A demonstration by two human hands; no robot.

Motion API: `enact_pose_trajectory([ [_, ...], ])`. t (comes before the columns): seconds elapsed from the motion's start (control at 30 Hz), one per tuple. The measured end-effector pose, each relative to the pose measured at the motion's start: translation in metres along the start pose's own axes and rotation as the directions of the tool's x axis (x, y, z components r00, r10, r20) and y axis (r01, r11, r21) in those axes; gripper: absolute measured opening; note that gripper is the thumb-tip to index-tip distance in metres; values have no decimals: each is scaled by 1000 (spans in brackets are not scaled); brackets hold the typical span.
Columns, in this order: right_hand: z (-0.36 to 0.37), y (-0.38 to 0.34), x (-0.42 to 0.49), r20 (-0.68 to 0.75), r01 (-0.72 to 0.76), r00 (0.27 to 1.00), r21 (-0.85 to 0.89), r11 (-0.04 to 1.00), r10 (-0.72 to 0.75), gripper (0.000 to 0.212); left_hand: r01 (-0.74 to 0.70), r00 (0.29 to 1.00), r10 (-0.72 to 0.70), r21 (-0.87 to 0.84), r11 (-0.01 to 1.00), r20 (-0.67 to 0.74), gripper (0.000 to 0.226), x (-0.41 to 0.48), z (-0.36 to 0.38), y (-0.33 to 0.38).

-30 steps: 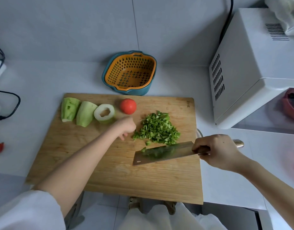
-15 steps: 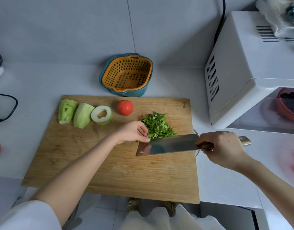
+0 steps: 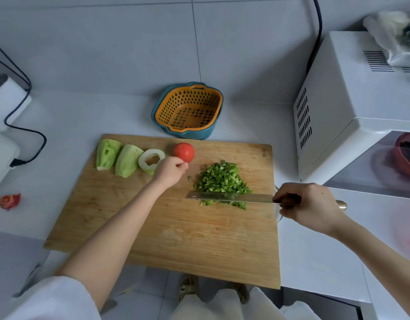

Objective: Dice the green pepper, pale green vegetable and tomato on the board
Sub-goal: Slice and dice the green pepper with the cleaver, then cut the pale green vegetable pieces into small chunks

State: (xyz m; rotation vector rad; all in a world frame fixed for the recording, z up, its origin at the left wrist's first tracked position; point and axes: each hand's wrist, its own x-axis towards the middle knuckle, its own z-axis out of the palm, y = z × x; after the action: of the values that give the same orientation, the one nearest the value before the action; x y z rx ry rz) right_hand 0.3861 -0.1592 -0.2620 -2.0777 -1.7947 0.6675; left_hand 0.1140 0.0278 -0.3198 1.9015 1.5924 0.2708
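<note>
Since half a second ago my left hand point(image 3: 170, 169) has left the diced green pepper point(image 3: 222, 179) and gone far-left to the tomato point(image 3: 183, 152). Its fingers are curled against the tomato's near side, though I cannot tell whether they actually grip it. The tomato sits at the far edge of the board point(image 3: 176, 239), just right of the three pale green vegetable pieces point(image 3: 127, 160). My right hand point(image 3: 308, 205) is wrapped round the cleaver point(image 3: 231, 197) handle, with the blade lying across the near edge of the pepper pile. Beyond the board stands an orange-and-teal colander point(image 3: 189, 110), a white microwave point(image 3: 349, 112) to the right.
</note>
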Motion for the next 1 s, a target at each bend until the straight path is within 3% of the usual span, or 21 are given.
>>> enact_pose_trajectory([
  [0.1, 5, -14, 8, 68, -92, 994, 147, 985, 82, 27, 83, 983, -77, 30, 996, -166, 16, -1, -20, -34],
  [0.27, 26, -47, 18, 109, -176, 983, 298, 938, 150, 29, 203, 938, -121, 232, 951, -324, 48, -7, -50, -71],
  [0.37, 44, -77, 23, 81, -176, 984, 292, 940, 159, 25, 132, 970, -25, 440, 888, -241, 67, -3, -55, -75],
  [0.47, 71, -107, 26, 65, -224, 974, 284, 932, 215, 17, -17, 998, 49, 656, 754, -31, 93, 17, -59, -73],
  [0.63, 116, -152, 31, 26, -350, 935, 220, 911, 353, 18, -209, 972, 56, 728, 654, 228, 115, 57, -65, -76],
  [0.83, 150, -196, 33, -71, -457, 876, 194, 868, 477, 18, -414, 910, 288, 674, 612, 298, 95, 78, -65, -95],
  [1.0, 173, -218, 25, -90, -544, 818, 202, 815, 568, 18, -445, 887, 410, 625, 642, 212, 78, 61, -73, -97],
])
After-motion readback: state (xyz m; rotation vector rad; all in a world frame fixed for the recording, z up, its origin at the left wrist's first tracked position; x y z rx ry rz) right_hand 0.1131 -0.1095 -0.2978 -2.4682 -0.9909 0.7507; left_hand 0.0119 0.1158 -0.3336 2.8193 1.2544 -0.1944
